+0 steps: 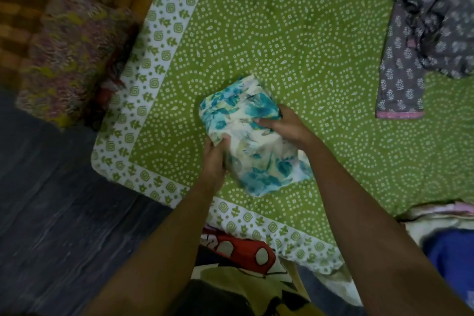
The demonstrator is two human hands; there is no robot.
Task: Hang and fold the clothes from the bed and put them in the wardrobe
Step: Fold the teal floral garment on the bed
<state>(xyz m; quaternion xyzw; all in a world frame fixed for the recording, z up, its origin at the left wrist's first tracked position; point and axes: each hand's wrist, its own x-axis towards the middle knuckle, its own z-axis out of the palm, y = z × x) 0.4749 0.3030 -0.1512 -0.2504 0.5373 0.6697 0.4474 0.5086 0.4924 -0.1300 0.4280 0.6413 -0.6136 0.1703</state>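
the folded floral garment (252, 136) lies on the green bedsheet (307, 33), gripped by the left hand (214, 159) at 8 o'clock and the right hand (284, 124) at 2 o'clock. if lifted unevenly (slippery fabric, probably), the folds could be undone.

Folded garment (254, 151) sits mid-bedsheet (295, 33), left hand (214, 161) holding its near-left edge, right hand (284, 123) its right edge. Crumpled garment (431, 20) lies far right on the sheet, well apart, with a pile of clothes (441, 228) at the near right. Cushion (69, 54) lies beyond the sheet's left edge.
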